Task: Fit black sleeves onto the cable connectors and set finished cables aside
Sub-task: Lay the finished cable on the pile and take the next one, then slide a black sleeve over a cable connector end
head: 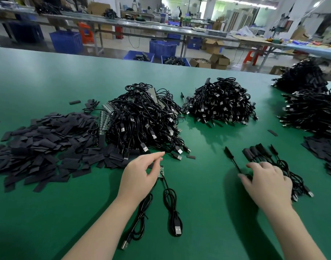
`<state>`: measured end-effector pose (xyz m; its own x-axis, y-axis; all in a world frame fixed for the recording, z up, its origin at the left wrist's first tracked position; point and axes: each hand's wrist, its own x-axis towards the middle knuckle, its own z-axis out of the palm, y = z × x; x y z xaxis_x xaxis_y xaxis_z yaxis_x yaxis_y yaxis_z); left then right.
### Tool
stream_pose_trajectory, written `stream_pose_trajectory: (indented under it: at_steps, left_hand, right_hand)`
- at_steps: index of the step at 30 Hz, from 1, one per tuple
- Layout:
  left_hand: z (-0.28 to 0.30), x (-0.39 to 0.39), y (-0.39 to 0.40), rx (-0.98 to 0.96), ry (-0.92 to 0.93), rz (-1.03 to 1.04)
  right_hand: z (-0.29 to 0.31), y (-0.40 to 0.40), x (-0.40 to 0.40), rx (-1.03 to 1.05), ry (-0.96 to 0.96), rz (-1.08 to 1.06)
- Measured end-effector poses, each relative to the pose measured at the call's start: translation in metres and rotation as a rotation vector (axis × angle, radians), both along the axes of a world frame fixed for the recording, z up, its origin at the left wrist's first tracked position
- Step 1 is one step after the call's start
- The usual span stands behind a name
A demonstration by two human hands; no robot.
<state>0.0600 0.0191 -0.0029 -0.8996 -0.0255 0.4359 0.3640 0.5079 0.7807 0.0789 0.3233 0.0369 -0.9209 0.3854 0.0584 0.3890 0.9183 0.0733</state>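
Sleeves (42, 139), black and flat, lie heaped far to the left of the big cable pile (142, 121), too many to count. They look light, soft and limp, so I judge each is best pinched by its short edge and squeezed open before it slides on.

That big pile of unsleeved USB cables sits mid-table on the green table (48, 77), with strips of small circuit boards (105, 115) showing at its left edge.

Just in front of the pile, my left hand (142, 173) hovers with fingers loosely spread, thumb and forefinger narrowing toward a small bare circuit board (161, 171) on the end of one cable (170, 203). I cannot tell whether I am already touching it. The board looks fragile; I would hold it by its edges, not by the thin, floppy cord. Two loose cables lie here, each ending in a USB plug.

Right of the pile stands a second heap (221, 102), then more heaps at the far right edge.

In front of that second heap, my right hand (268, 182) rests flat, fingers straight, on the finished cables (258, 152), roughly five or six sleeved ends showing.
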Motion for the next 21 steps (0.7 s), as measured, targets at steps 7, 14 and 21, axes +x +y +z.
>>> stream_pose_trajectory:
  at_steps: [7, 14, 21]
  left_hand:
    - [0.000, -0.001, -0.002, 0.022, -0.041, 0.012]
    - [0.001, 0.000, -0.002, 0.031, -0.077, 0.009]
    - [0.001, 0.001, -0.001, 0.026, -0.107, -0.008]
  right_hand:
    - [-0.018, 0.025, -0.002, -0.127, -0.153, -0.195]
    - [-0.012, 0.021, -0.013, -0.173, 0.004, -0.263]
    - [0.004, 0.067, -0.021, -0.406, -0.058, -0.352]
